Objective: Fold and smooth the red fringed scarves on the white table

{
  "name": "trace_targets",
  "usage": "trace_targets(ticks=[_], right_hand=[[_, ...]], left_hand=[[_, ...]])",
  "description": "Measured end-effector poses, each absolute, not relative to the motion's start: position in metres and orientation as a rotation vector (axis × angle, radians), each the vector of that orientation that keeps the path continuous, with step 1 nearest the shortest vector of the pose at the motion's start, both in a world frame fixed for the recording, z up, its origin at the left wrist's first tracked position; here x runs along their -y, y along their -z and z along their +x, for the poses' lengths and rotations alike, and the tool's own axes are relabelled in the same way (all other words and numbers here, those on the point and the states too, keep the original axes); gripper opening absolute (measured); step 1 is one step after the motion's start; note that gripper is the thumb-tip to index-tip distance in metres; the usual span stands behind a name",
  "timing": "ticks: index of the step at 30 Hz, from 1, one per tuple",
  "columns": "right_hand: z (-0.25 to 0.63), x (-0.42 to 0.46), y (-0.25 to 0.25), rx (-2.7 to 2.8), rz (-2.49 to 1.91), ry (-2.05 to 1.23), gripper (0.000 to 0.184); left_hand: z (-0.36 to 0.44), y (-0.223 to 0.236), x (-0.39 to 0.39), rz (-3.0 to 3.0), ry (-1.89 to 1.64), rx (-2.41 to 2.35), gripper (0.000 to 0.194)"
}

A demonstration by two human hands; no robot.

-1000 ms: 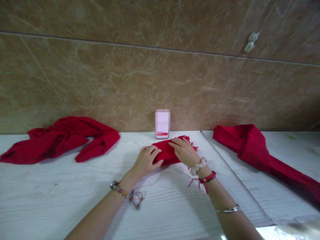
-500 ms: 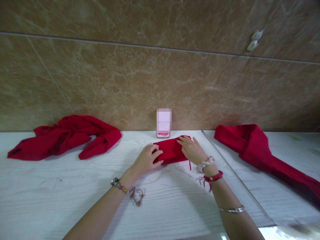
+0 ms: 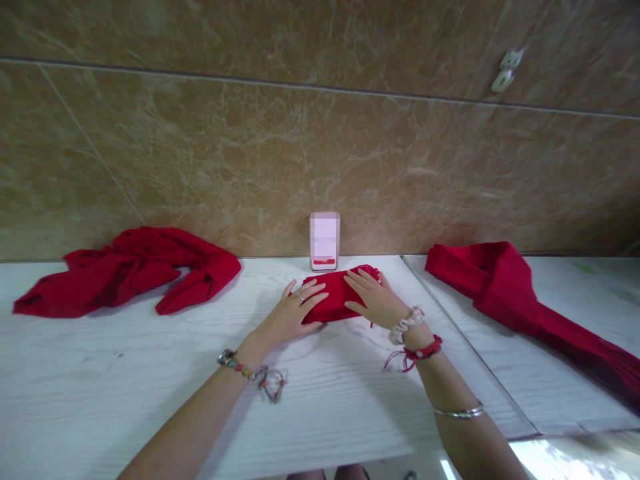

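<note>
A folded red scarf (image 3: 333, 297) lies on the white table in front of me, with a bunched fringe along its right end. My left hand (image 3: 295, 308) rests on its left end, fingers spread over the cloth. Across the right part of the scarf lies my right hand (image 3: 373, 297), its fingers stretched out flat. Part of the fringe is hidden under that hand. Just behind the scarf, a phone (image 3: 325, 241) in a pink case leans upright against the wall.
A crumpled red cloth (image 3: 125, 273) lies on the left of the table (image 3: 310, 407). To the right a loosely folded red scarf (image 3: 505, 287) trails across the table seam. Behind stands a brown marbled wall (image 3: 250, 160) with a small white fixture (image 3: 507, 70).
My fingers have straightened and lie flatter on the scarf. My right hand has shifted slightly left, and more fringe shows at the right end. The whole view has tilted a little.
</note>
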State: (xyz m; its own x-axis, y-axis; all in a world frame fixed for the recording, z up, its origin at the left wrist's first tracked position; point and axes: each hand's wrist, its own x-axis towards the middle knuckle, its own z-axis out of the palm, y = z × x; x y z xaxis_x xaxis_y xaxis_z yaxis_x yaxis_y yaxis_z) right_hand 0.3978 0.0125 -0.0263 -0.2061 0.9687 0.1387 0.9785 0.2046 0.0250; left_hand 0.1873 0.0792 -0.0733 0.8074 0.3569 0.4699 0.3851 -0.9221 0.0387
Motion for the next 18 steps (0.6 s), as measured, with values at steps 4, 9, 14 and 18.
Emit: trace_targets(ticks=[4,9,14,18], right_hand=[[0.417,-0.012,0.026,2.298,-2.15,0.025,0.064],[0.422,-0.013,0.026,2.224,-2.224,-0.006,0.073],[0.423,-0.021,0.032,2.228,-2.099,-0.05,0.071],[0.428,-0.028,0.038,2.28,-1.923,-0.074,0.067]], left_hand=[[0.187,0.07,-0.08,-2.964,0.736,0.626,0.054],[0.186,0.07,-0.081,-2.986,0.764,0.661,0.059],[0.178,0.072,-0.092,-3.016,0.947,0.785,0.052],[0.172,0.067,-0.094,-3.105,1.108,0.819,0.037]])
